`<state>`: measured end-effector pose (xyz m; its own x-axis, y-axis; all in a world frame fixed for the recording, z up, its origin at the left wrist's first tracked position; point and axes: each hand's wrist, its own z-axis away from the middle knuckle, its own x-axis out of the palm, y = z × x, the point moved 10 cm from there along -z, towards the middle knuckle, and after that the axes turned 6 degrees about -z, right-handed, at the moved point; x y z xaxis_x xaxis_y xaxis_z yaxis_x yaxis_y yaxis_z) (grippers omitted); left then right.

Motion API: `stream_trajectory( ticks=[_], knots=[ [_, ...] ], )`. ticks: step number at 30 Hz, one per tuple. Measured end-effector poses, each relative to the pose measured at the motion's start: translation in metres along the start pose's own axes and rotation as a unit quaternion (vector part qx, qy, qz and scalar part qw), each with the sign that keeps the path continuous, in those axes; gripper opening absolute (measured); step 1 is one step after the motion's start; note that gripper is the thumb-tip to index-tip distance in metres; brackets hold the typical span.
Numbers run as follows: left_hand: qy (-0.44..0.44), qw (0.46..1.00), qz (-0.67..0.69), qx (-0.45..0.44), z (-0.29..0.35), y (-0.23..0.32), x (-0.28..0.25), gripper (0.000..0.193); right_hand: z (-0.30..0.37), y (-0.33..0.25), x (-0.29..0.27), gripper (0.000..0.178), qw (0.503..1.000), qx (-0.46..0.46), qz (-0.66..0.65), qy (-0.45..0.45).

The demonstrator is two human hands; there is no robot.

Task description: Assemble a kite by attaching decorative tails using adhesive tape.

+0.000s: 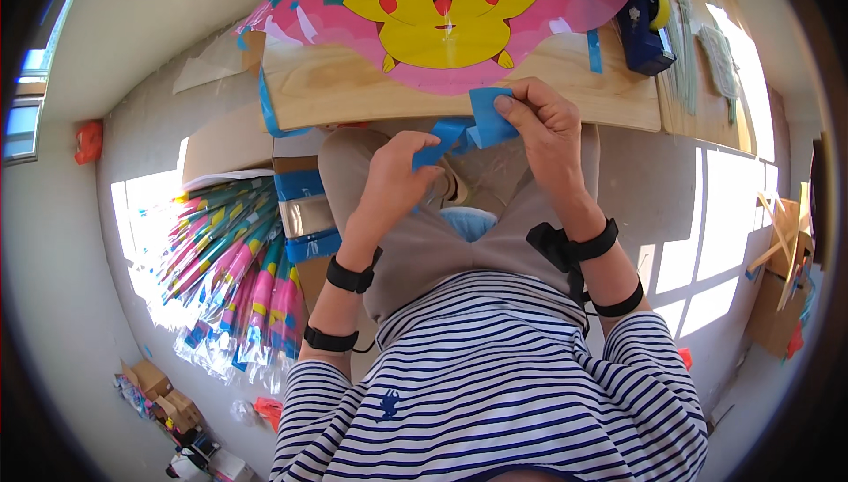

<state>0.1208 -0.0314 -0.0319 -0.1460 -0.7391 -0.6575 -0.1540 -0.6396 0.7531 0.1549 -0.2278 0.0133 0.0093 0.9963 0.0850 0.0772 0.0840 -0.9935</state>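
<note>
Over my lap, just off the table's front edge, both my hands hold a thin blue strip. My left hand (402, 173) pinches a narrower folded stretch of the blue strip (443, 139). A broader flap of it is gripped between thumb and fingers of my right hand (549, 124). Twisted parts of the strip show between the hands. Beyond them, a thin printed sheet (448, 36) lies spread on the wooden table (353, 98). It is pink and green with a yellow cartoon figure. Blue tails (267, 106) hang at its left side, and another blue piece (594, 52) lies at its right.
A dark blue tape dispenser (645, 36) stands at the table's right, near thin rods (682, 53) and a clear plastic box (720, 60). On the floor at left, many colourful bagged rolls (234, 270) lie fanned beside a cardboard box (228, 148). Wooden pieces (782, 235) lean at far right.
</note>
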Motion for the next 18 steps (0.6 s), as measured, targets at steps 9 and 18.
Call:
stream_trajectory(
  ticks=[9, 18],
  knots=[
    [0.045, 0.912, 0.392, -0.113, -0.031, -0.019, -0.016, 0.022, 0.025, 0.08, 0.059, 0.012, 0.978, 0.158, -0.081, -0.109],
    [0.174, 0.965, -0.175, 0.089, -0.052, 0.008, -0.026, 0.028, 0.03, 0.187, 0.073, 0.01, 0.916, 0.334, -0.215, -0.056]
  ],
)
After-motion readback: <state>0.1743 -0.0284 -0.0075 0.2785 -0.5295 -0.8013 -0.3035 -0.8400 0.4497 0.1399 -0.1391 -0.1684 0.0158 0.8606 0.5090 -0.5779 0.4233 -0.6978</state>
